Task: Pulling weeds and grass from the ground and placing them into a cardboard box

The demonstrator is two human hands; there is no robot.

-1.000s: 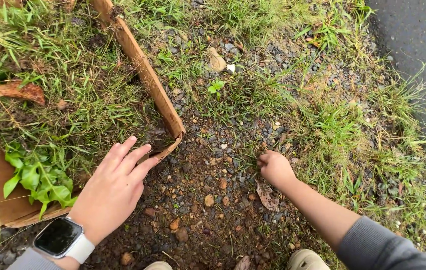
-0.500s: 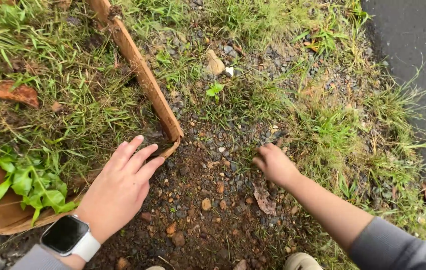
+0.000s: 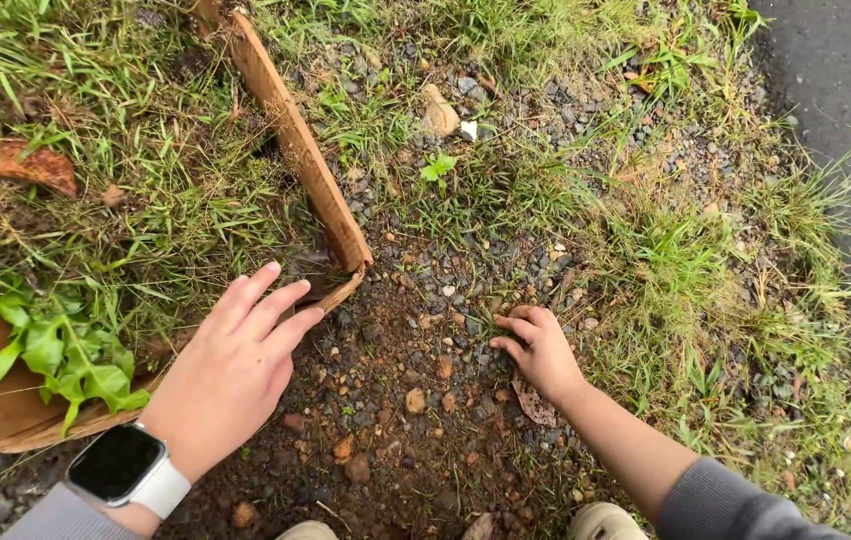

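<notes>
My left hand [image 3: 230,370] lies flat with fingers together and stretched out, resting on the near edge of a brown cardboard box [image 3: 300,160] piled with pulled grass and weeds [image 3: 125,170]. A smartwatch with a white band [image 3: 125,468] is on that wrist. My right hand [image 3: 540,350] is low over bare stony soil [image 3: 405,400], fingers curled and pinched at the ground beside a grass clump [image 3: 505,200]. Whether anything sits between its fingers cannot be seen.
Broad green leaves [image 3: 55,350] lie in the box's near corner, with a reddish dead leaf [image 3: 25,165] further back. Pebbles and a pale stone [image 3: 437,112] dot the patch. Dark asphalt [image 3: 845,90] runs along the right. My shoe tips [image 3: 600,520] show at the bottom.
My right hand has slid a little left and forward over the soil, fingers curling tighter at the ground. My left hand stays on the box edge.
</notes>
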